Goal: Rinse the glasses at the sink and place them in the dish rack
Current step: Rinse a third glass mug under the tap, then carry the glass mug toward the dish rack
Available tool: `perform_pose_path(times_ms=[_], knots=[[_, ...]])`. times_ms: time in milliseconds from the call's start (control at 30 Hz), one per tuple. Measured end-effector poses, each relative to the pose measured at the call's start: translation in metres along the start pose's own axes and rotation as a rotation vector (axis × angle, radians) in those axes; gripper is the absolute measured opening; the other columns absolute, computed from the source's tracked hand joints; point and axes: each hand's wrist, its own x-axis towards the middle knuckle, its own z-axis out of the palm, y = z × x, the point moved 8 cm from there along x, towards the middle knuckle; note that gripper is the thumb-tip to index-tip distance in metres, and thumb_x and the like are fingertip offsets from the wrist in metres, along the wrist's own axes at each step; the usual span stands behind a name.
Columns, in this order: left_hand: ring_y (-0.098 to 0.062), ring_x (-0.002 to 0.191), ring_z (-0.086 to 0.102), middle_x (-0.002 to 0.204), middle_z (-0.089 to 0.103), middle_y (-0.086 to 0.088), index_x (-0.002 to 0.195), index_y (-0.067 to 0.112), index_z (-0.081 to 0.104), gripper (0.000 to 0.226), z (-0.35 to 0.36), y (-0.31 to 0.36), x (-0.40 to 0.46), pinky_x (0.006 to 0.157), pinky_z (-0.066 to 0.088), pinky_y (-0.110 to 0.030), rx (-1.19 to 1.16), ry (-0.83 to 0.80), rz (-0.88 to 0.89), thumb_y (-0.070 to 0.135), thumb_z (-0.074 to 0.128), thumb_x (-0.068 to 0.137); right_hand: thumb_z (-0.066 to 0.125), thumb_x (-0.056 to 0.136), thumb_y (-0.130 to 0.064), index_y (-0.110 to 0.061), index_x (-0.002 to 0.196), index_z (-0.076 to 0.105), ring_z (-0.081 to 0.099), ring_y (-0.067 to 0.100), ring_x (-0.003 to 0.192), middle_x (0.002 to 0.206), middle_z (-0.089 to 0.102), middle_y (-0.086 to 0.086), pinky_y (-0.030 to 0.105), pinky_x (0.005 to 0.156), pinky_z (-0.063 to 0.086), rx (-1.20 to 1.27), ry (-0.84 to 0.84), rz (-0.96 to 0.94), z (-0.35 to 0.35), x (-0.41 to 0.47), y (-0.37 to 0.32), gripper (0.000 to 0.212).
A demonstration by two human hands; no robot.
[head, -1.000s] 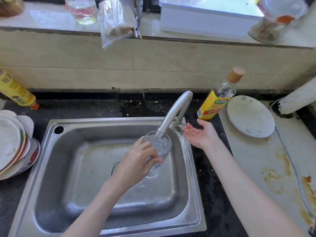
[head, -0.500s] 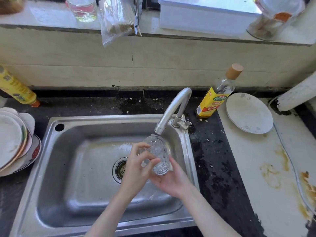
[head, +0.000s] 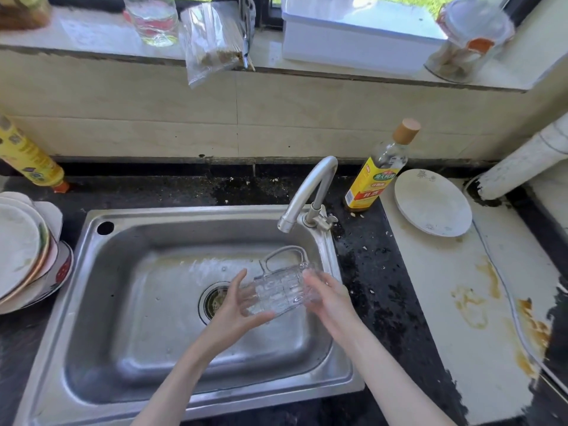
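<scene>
A clear ribbed glass mug (head: 278,290) with a handle lies on its side over the steel sink (head: 123,241), below and in front of the faucet (head: 307,192). My left hand (head: 236,309) cups its left end, thumb under it and fingers spread behind. My right hand (head: 329,296) holds its right end with fingers laid along the glass. The handle points up toward the spout. No water stream is visible from the faucet. The drain (head: 213,301) shows partly behind my left hand.
Stacked plates (head: 24,253) stand left of the sink. A yellow bottle (head: 30,158) leans at far left. A cooking-wine bottle (head: 379,170) and a white plate (head: 431,202) sit right of the faucet. The stained counter (head: 461,302) stretches right. Jars and a white box line the sill.
The glass moved down from under the spout and turned onto its side. My right hand left the faucet area and joined my left on the glass.
</scene>
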Motion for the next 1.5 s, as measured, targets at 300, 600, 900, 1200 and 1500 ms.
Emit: perform_pose_path(times_ms=[300,600,900,1200,1500], knots=[[-0.004,0.124,0.037,0.125,0.038,0.021,0.131,0.031,0.028,0.084,0.021,0.005,-0.011,0.101,0.027,-0.022,0.210,-0.076,0.009,0.039,0.078,0.063,0.078,0.071,-0.039,-0.031,0.121,0.047,0.053,-0.004,0.102,0.112,0.057,-0.016,0.014,0.088,0.043,-0.724,0.054,-0.322,-0.004,-0.033,-0.028,0.059],[0.019,0.107,0.042,0.112,0.045,0.024,0.104,0.037,0.034,0.067,0.040,0.046,-0.035,0.093,0.031,-0.011,0.308,-0.024,0.209,0.036,0.082,0.056,0.078,0.069,-0.041,-0.030,0.131,0.043,0.052,0.008,0.116,0.123,0.054,-0.009,0.031,0.101,0.043,-0.628,0.041,-0.435,-0.011,-0.069,-0.049,0.073],[-0.001,0.108,0.052,0.111,0.053,0.010,0.111,0.024,0.039,0.077,0.118,0.079,-0.106,0.092,0.038,-0.018,0.342,-0.114,0.355,0.047,0.080,0.050,0.081,0.068,-0.037,-0.043,0.112,0.045,0.058,0.001,0.108,0.114,0.060,-0.015,0.023,0.095,0.045,-0.485,0.060,-0.565,-0.064,-0.182,-0.048,0.058],[-0.005,0.116,0.050,0.122,0.052,0.006,0.128,0.024,0.028,0.091,0.248,0.034,-0.241,0.098,0.039,-0.021,0.645,-0.620,0.420,0.058,0.074,0.056,0.081,0.068,-0.032,-0.033,0.116,0.050,0.060,0.001,0.103,0.112,0.063,-0.012,0.024,0.090,0.046,-0.263,0.502,-0.660,-0.173,-0.368,0.063,0.057],[-0.011,0.141,0.015,0.153,0.019,0.008,0.147,0.030,0.007,0.089,0.394,-0.018,-0.385,0.116,0.016,-0.029,1.298,-1.063,1.014,0.065,0.052,0.079,0.074,0.051,-0.056,-0.035,0.117,0.047,0.057,-0.004,0.104,0.109,0.061,-0.018,0.022,0.092,0.042,-0.132,1.025,-0.552,-0.277,-0.578,0.205,0.074]])
